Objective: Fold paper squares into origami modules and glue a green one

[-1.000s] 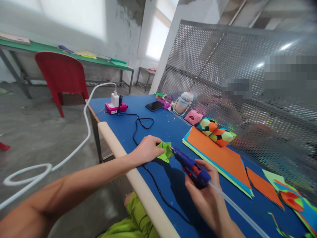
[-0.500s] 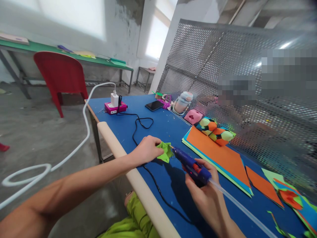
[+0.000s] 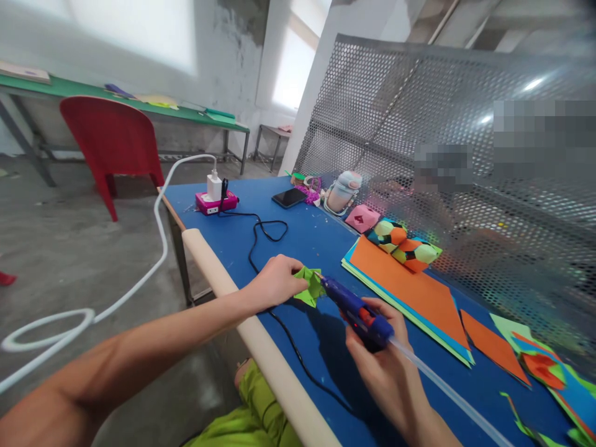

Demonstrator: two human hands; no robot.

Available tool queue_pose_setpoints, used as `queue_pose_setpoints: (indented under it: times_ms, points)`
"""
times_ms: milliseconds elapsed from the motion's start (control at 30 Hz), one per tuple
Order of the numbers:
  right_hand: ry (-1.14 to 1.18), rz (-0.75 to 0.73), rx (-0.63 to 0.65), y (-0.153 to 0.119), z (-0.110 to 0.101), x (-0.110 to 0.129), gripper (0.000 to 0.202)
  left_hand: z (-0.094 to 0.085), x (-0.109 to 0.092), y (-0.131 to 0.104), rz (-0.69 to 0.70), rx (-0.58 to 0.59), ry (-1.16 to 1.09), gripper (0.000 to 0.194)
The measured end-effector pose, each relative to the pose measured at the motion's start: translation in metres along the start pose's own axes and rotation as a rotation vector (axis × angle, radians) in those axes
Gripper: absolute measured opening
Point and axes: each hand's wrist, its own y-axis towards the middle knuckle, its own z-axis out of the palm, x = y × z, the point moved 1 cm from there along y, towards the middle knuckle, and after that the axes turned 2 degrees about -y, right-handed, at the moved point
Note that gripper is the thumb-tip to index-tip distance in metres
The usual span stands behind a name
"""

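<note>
Over a blue table (image 3: 233,242), a person's left hand (image 3: 274,282) pinches folded green paper (image 3: 307,292) between thumb and fingers. The right hand (image 3: 391,363) has its fingers wrapped around a blue glue gun (image 3: 347,301), nozzle (image 3: 318,275) at the paper; I can't tell whether they touch. Stacked coloured sheets (image 3: 405,288) lie beyond the gun.

Blue table (image 3: 321,245) = landmark. Left of table: red chair (image 3: 112,136), bare grey floor (image 3: 41,242). Beyond table: green-topped bench (image 3: 88,91), stained pale wall (image 3: 218,81), glaring window (image 3: 289,71). Right of table: perforated metal screen (image 3: 382,105), bright light spots (image 3: 533,84).
</note>
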Motion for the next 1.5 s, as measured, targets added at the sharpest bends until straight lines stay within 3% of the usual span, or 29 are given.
queue_pose_setpoints:
  times_ms: [1200, 1500]
  points:
    - [0.042, -0.007, 0.006, 0.0, 0.0, -0.004, 0.041, -0.001, -0.001, -0.002, 0.005, 0.005, -0.029, 0.01]
    - [0.092, 0.053, -0.065, 0.006, -0.01, 0.015, 0.03, -0.008, 0.0, -0.004, -0.022, -0.063, -0.099, 0.01]
